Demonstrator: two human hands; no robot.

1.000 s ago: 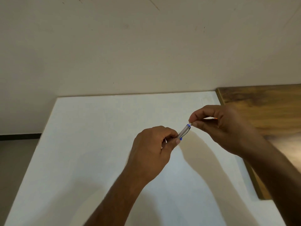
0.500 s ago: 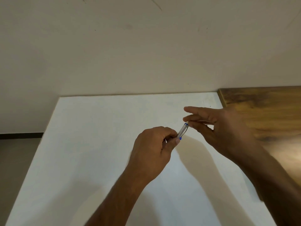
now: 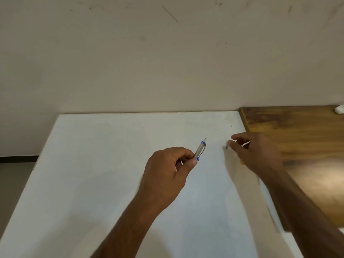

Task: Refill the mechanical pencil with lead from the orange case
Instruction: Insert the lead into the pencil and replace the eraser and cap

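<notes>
Left hand (image 3: 167,172) grips the clear, blue-banded mechanical pencil (image 3: 200,148), top end pointing up and away. Right hand (image 3: 255,151), at the pencil's top half a second ago, is now well apart, fingers curled around something orange, likely the orange lead case (image 3: 242,162), mostly hidden. Probably loading is finished. Below: white tabletop (image 3: 111,164), wooden table (image 3: 297,131) adjoining, beige scuffed wall (image 3: 167,62).

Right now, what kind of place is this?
Probably a plain indoor desk or workroom corner: a white tabletop pushed against a scuffed beige wall, with a wooden surface adjoining on the right. Nothing marks it as home or office.
</notes>
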